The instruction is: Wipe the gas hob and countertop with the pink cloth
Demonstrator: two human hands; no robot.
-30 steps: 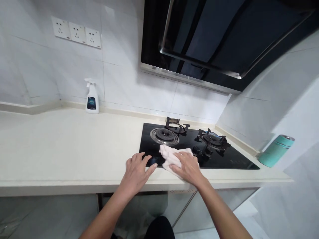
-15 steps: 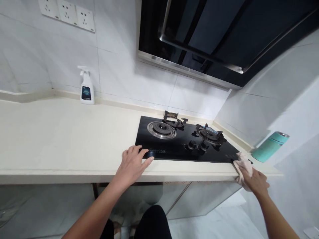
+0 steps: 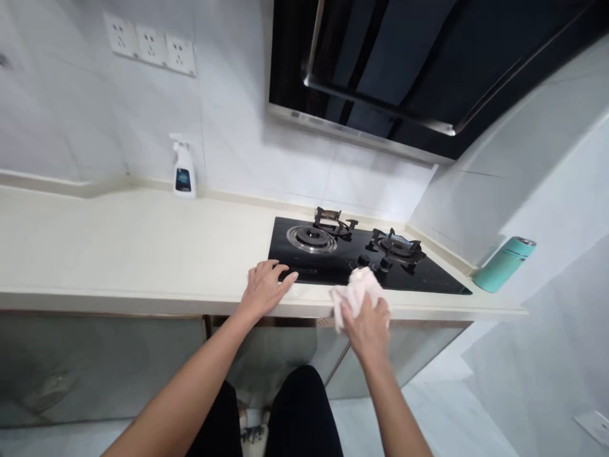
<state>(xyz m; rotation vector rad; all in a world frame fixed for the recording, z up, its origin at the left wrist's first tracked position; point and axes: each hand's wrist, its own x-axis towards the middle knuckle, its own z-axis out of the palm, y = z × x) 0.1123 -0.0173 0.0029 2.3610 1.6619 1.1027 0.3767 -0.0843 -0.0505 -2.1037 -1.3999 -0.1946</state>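
My right hand grips a pale pink cloth, which lies over the front edge of the black gas stove and the counter lip, just below the knobs. At the stove's front left corner, my left hand rests with its fingers spread and holds nothing. The left burner has no pan support on it. A loose pan support stands behind it, while the right burner has its support in place.
A white spray bottle stands by the back wall, left of the stove. Near the right end of the cream counter is a teal bottle. A dark range hood overhangs the stove.
My right hand has moved left with the cloth, from the stove's right front corner to its middle front edge. My left hand stays at the left corner. The view has shifted slightly.
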